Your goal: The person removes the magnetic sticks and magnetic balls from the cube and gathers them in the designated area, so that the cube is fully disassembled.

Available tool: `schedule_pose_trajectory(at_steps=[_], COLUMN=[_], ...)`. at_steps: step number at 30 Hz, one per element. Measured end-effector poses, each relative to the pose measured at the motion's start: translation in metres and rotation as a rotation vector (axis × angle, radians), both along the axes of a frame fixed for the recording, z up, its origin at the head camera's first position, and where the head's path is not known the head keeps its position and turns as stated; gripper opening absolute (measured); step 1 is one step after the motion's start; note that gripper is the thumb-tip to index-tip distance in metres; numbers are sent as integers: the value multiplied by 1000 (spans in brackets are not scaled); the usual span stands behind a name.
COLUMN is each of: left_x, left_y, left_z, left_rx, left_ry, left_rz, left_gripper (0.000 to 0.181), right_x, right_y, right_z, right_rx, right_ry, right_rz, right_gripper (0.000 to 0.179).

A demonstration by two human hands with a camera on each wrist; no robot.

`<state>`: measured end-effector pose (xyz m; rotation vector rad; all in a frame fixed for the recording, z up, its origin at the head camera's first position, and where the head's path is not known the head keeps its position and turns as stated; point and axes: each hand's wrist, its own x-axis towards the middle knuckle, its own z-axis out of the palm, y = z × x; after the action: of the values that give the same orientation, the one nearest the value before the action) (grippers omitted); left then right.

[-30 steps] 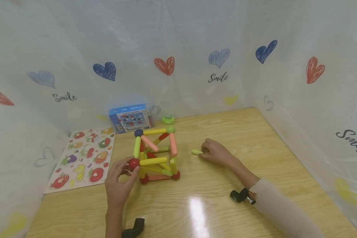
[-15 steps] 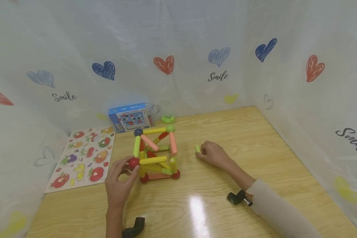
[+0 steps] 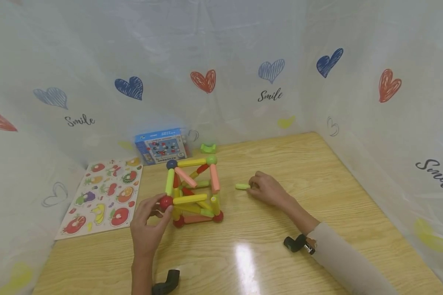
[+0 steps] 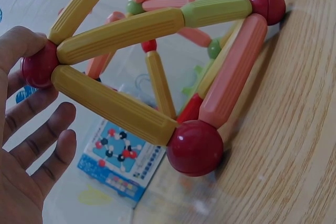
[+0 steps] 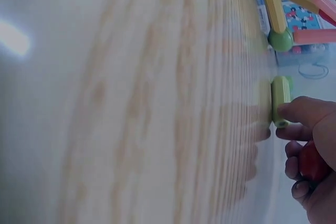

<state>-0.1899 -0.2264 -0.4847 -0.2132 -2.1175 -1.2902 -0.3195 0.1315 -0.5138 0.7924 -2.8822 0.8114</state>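
A frame of coloured magnetic rods and balls stands on the table, with a yellow rod (image 3: 190,199) along its upper front. My left hand (image 3: 149,225) pinches the red ball (image 3: 166,202) at the frame's upper front left corner; the other fingers spread behind it in the left wrist view. To the right of the frame, my right hand (image 3: 268,189) has thumb and finger on a short light green rod (image 3: 242,187), low at the tabletop. In the right wrist view, a second red ball (image 5: 313,162) sits within the curled fingers of that hand.
A blue toy box (image 3: 163,146) stands at the back behind the frame, and a small green piece (image 3: 208,148) lies beside it. On the left lies a fruit-picture board (image 3: 99,196). Printed plastic sheeting (image 3: 236,110) surrounds the wooden table (image 3: 302,159).
The green rod has turned in my right hand, from pointing away to lying sideways, its free end toward the frame. My left hand and the frame have stayed put.
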Motion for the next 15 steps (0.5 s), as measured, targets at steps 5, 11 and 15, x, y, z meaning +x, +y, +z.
schedule_pose_trajectory(at_steps=[5,11,15], left_x=[-1,-1,-1], left_y=[0,-1,0], left_z=[0,-2,-1], left_rx=[-2,-13,-10], left_ry=[5,21,37], left_rz=[-1,-3,-5], left_gripper=[45,46,46], right_x=[-4,-16,-29], right_y=[5,17,20], right_z=[3,15,25], right_rx=[-27,-213,-242], right_ry=[-24,-170,-160], right_rz=[50,50,64], right_gripper=[31,26,29])
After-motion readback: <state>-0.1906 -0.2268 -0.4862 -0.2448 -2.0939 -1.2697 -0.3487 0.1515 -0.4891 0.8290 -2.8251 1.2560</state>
